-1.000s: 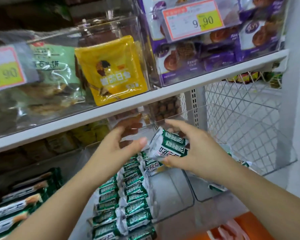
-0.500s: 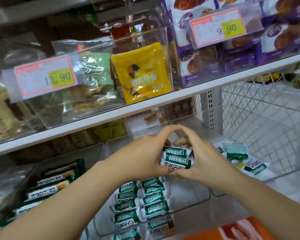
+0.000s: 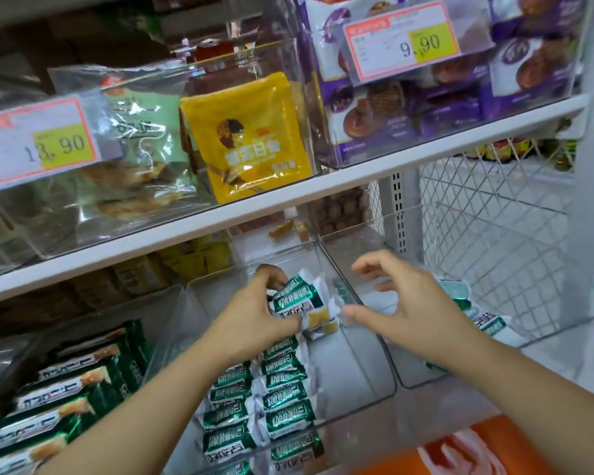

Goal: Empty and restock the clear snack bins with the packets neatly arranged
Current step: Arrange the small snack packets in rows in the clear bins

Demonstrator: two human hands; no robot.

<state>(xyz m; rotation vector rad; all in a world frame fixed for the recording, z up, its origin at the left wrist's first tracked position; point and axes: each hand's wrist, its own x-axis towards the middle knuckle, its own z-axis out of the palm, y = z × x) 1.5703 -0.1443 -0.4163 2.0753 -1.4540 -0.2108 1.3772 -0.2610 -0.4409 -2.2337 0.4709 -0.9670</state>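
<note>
A clear snack bin (image 3: 364, 378) on the lower shelf holds two neat rows of small green-and-white packets (image 3: 282, 399) along its left side. My left hand (image 3: 254, 317) grips a small bunch of those packets (image 3: 297, 298) at the far end of the rows. My right hand (image 3: 408, 313) hovers just right of the bunch, over the bin's right wall, with fingers spread and nothing in them. A second clear bin (image 3: 535, 323) to the right holds loose green packets (image 3: 491, 320), partly hidden behind my right hand.
A white shelf board (image 3: 288, 204) runs overhead with clear bins of a yellow pouch (image 3: 247, 138) and purple biscuit packs (image 3: 443, 111). Long green bars (image 3: 66, 406) fill the bin at the left. A wire mesh panel (image 3: 494, 207) stands behind; an orange bag (image 3: 460, 450) lies below.
Both hands held the bunch of packets together half a second ago. Now my right hand has let go and moved right, while my left hand keeps the bunch in the bin.
</note>
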